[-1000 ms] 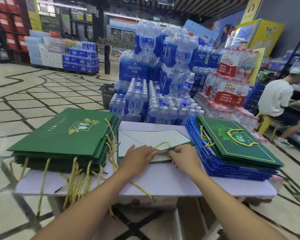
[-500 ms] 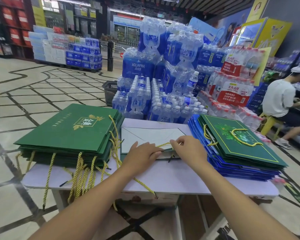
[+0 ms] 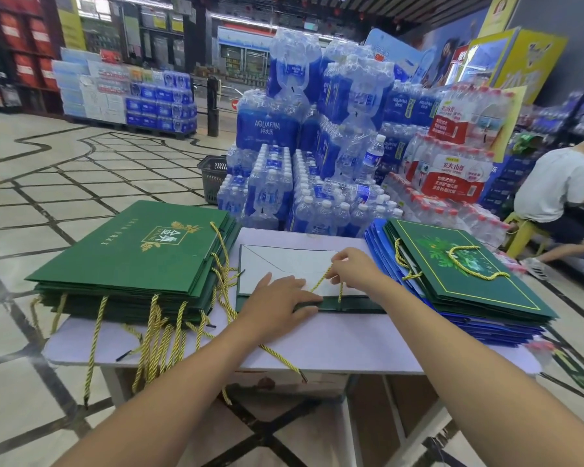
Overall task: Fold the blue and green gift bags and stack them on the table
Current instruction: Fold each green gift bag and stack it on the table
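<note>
A flattened green gift bag [image 3: 284,264] lies in the middle of the white table [image 3: 334,342], its white inside facing up. My left hand [image 3: 277,294] presses flat on its near green edge. My right hand [image 3: 354,269] pinches the bag's gold rope handle [image 3: 319,281] and holds it up over the bag. A stack of folded green bags [image 3: 139,257] sits at the left, gold ropes hanging off the table's front. At the right a green bag [image 3: 466,271] tops a pile of blue bags [image 3: 486,323].
Stacked packs of bottled water [image 3: 317,163] stand right behind the table. A person in a white shirt [image 3: 553,187] sits on a yellow stool at the far right. A dark shopping basket [image 3: 213,176] stands on the tiled floor behind the left stack.
My right hand moved away from me, up over the bag, drawing the gold rope with it. My left hand stayed pressed on the near edge. The camera came closer.
</note>
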